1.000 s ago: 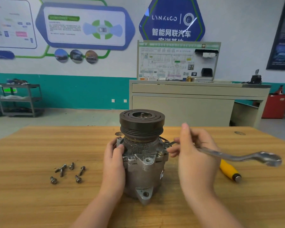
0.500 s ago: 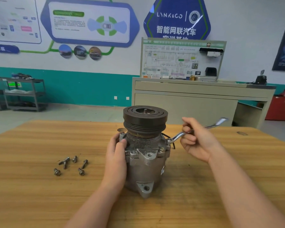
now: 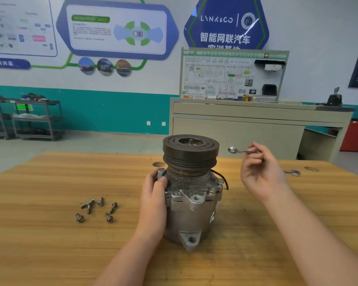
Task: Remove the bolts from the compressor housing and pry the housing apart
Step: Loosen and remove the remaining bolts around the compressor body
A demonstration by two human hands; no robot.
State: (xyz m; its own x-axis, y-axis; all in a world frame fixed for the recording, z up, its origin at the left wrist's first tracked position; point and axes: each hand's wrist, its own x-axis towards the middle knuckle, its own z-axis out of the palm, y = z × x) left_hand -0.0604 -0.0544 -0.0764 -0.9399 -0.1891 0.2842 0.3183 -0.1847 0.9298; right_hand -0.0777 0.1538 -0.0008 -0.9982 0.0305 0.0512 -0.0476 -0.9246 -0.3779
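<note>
While the compressor (image 3: pixel 191 195) stood upright near the middle of the wooden table (image 3: pixel 50 244), pulley end up, the left hand (image 3: pixel 155 201) held it by its left flank, fingers curled round the upper flange and the thumb laid against the ribbed neck below the black pulley (image 3: pixel 190 150); that grip matched both earlier frames. The right hand (image 3: pixel 260 174) had changed most; half a second before, its wrench (image 3: pixel 239 150) reached down to the flange on the housing's right side, and a second before it lay across the same spot with the handle pointing right; now the tool was lifted clear of the housing, pinched between curled fingers, its ring end pointing left at about pulley height and touching nothing. The hand itself hung to the right of the compressor, palm turned toward it, apart from the metal. A second shiny end (image 3: pixel 292 172) showed past the wrist; whether it belonged to the same wrench could not be told. Six loose bolts (image 3: pixel 97 209) lay in a scatter on the table to the left of the compressor, well apart from it, in the same arrangement as before. The yellow-handled tool seen a second earlier near the right forearm was out of sight. A black wire (image 3: pixel 223 178) looped from the housing's right shoulder.
</note>
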